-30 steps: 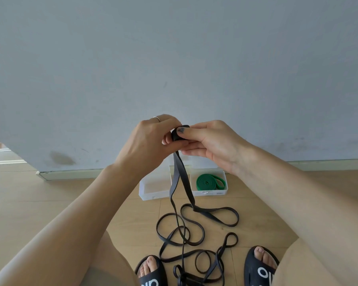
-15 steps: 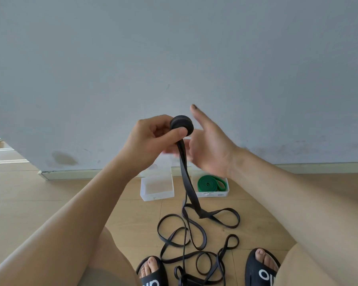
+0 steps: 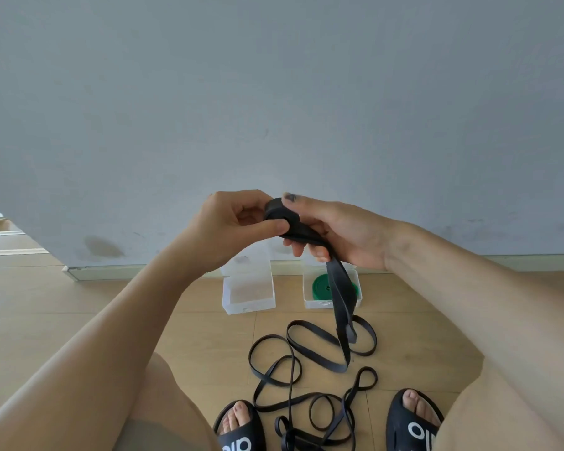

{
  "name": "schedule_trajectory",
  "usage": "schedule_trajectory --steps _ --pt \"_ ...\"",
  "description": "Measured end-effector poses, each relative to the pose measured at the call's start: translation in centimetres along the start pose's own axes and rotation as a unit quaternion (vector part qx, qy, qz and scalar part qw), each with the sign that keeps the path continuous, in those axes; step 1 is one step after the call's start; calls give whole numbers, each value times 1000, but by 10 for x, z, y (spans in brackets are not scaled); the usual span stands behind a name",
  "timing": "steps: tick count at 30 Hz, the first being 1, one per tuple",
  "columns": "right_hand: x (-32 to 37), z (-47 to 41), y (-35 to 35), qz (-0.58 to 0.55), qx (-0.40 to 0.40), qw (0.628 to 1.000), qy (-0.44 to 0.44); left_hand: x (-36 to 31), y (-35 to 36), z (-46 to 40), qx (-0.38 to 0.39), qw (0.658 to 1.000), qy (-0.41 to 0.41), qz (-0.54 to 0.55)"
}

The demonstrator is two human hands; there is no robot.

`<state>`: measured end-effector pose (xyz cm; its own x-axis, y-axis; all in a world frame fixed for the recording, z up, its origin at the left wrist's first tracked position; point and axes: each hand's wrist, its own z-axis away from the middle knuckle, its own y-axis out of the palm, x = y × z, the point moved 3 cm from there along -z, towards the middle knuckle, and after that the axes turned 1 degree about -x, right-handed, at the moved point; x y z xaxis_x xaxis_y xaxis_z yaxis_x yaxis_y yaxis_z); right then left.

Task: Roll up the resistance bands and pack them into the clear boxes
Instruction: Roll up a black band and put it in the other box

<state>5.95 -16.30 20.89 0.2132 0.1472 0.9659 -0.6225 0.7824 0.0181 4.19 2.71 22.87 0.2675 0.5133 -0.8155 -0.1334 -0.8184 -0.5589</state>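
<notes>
I see the black band (image 3: 341,299) part-rolled at chest height, its coil pinched by my left hand (image 3: 232,227) and wrapped by my right hand (image 3: 342,232), tail trailing to the floor (image 3: 79,307) before two clear boxes (image 3: 248,292).

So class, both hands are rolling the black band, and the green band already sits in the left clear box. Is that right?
Not quite. The head view shows the green band in the right clear box; the left clear box holds no band. Both the left hand and right hand do hold the black band.
</notes>
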Motion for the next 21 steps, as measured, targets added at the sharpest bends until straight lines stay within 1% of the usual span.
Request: schedule_trajectory --steps 2,4,6,7,8,10,11,13,14,15,16,18,20,21 --pt "0 2 -1 16 -4 1000 -6 0 -1 1 2 999 20 -38" --pt "0 4 -3 51 -19 998 -16 -2 0 1 -4 995 67 -78" --pt "1 6 -6 121 -63 990 -35 -2 2 2 0 991 94 -96" --pt "1 8 -7 169 -90 980 -49 1 4 3 9 994 77 -82" --pt "1 10 -8 217 -117 967 -68 5 5 4 27 997 42 -51" --pt "-2 13 -7 298 -174 931 -122 15 8 4 87 995 -46 33" --pt "-3 14 -5 325 -195 913 -150 19 9 4 113 985 -91 94" --pt "-5 15 4 373 -215 880 -204 22 14 4 142 941 -172 255" --pt "-5 15 9 409 -217 856 -229 20 17 4 147 923 -193 298" --pt "-6 13 14 445 -218 831 -252 18 18 5 152 922 -196 299" --pt "-7 13 18 469 -219 810 -275 15 20 6 155 934 -182 266" --pt "-8 13 24 484 -225 790 -302 10 20 7 149 964 -125 182" --pt "-8 14 26 473 -235 794 -302 7 17 6 124 978 -90 139" --pt "-8 15 26 451 -237 811 -288 5 15 4 110 984 -77 117"
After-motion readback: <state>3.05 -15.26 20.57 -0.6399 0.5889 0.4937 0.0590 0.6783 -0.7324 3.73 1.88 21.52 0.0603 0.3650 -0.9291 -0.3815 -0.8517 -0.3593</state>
